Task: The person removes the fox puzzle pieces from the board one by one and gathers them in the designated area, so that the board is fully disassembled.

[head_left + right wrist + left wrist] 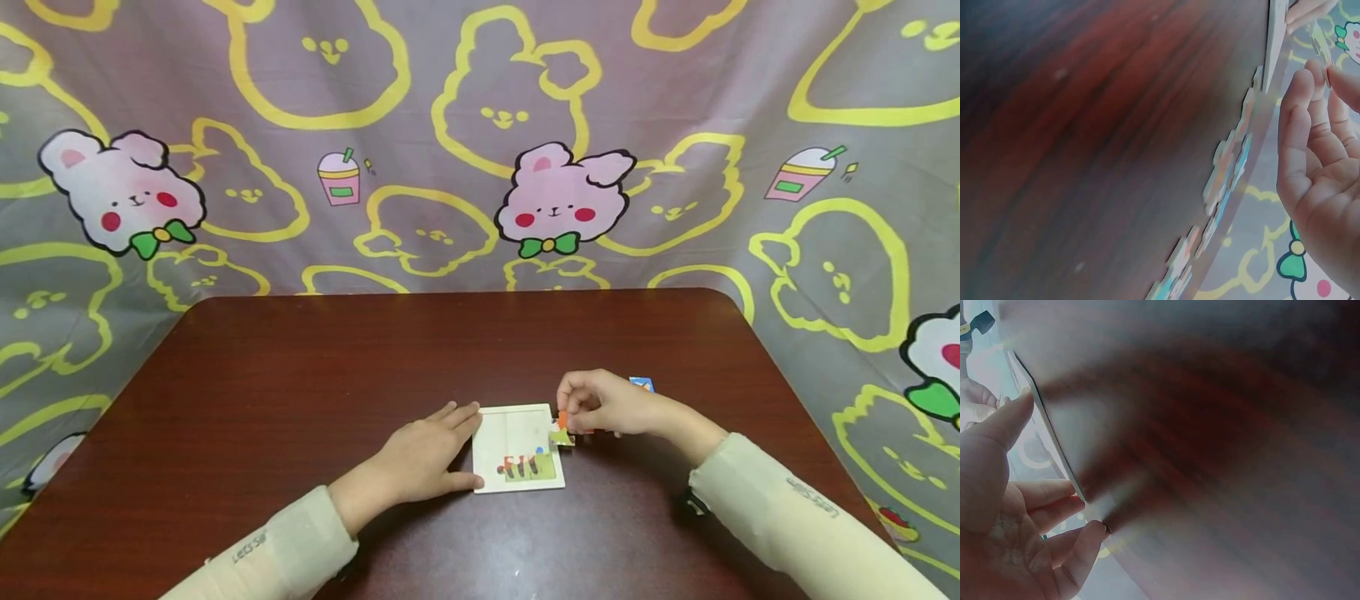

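Observation:
A white puzzle board [517,433] lies flat on the dark wooden table [300,375]; its lower part holds a few fitted pieces with green and red print. My left hand [459,446] rests against the board's left edge with straight fingers and the thumb at its near corner. The left wrist view shows that left hand [1044,487] touching the board's thin edge [1047,425]. My right hand [567,414] pinches a small puzzle piece [562,435] at the board's right edge. In the right wrist view the right hand [1319,75] holds the piece [1318,40] beside the board [1275,37].
Loose puzzle pieces [1229,169] lie on the table by my right hand; one blue piece [642,383] shows behind it. A cloth backdrop [480,125] with rabbit prints hangs close behind and beside the table. The table's far corners are rounded.

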Motion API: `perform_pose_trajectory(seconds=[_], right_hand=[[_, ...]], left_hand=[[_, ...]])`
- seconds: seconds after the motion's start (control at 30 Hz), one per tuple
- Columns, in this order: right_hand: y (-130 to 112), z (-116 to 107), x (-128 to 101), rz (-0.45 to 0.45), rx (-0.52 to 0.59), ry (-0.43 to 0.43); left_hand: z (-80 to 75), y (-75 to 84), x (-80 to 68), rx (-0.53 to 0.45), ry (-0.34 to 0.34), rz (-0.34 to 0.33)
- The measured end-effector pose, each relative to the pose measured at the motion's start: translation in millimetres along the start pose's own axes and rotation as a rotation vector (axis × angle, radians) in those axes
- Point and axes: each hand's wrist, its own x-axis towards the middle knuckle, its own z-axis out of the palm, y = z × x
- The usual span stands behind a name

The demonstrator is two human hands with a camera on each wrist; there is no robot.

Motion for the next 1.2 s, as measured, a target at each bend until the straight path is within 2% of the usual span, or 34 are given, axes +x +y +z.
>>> perform_pose_trajectory(seconds=[0.27,0.5,0.8,1.2], right_hand=[[6,-2,-10,0.009,-0.025,-0.01],[11,-2,-17,-0.021,-0.001,-0.026],[13,0,-24,-0.003,0.01,-0.053],[12,5,-27,0.0,-0.063,-0.051]], left_hand=[[0.9,-1.1,-0.8,-0.006,0.01,0.007],[0.3,-1.1,-1.7,-0.012,0.007,0.004],[1.3,-1.2,-2.5,-0.006,0.01,0.005],[1.3,-2.3,-2.8,-0.003,0.014,0.01]])
